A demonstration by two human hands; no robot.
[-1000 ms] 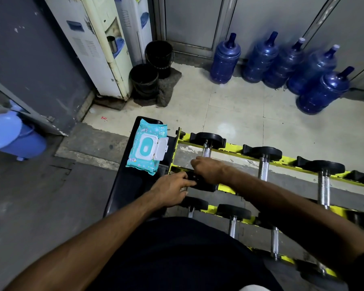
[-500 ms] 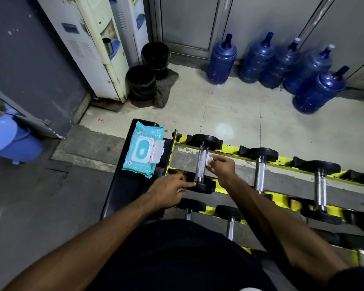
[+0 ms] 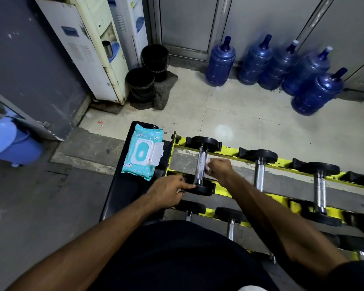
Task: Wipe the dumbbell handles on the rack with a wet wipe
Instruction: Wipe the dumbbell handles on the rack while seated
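Note:
The leftmost dumbbell on the yellow rack (image 3: 225,189) shows its knurled chrome handle (image 3: 200,165) between two black heads. My right hand (image 3: 218,168) pinches a white wet wipe (image 3: 207,162) against the right side of that handle. My left hand (image 3: 168,191) rests on the dumbbell's near black head (image 3: 204,188), index finger stretched along it. Two more dumbbells (image 3: 259,174) (image 3: 320,185) lie to the right on the same tier. A lower tier holds others, partly hidden by my arm.
A teal wet-wipe pack (image 3: 143,153) with its lid flipped open lies on a black bench pad (image 3: 122,192) left of the rack. Beyond are several blue water jugs (image 3: 220,61), two black buckets (image 3: 141,84) and water dispensers (image 3: 88,45).
My right hand slid from over the handle to its right side, uncovering the chrome, and the wipe now shows. The left hand stayed on the near head.

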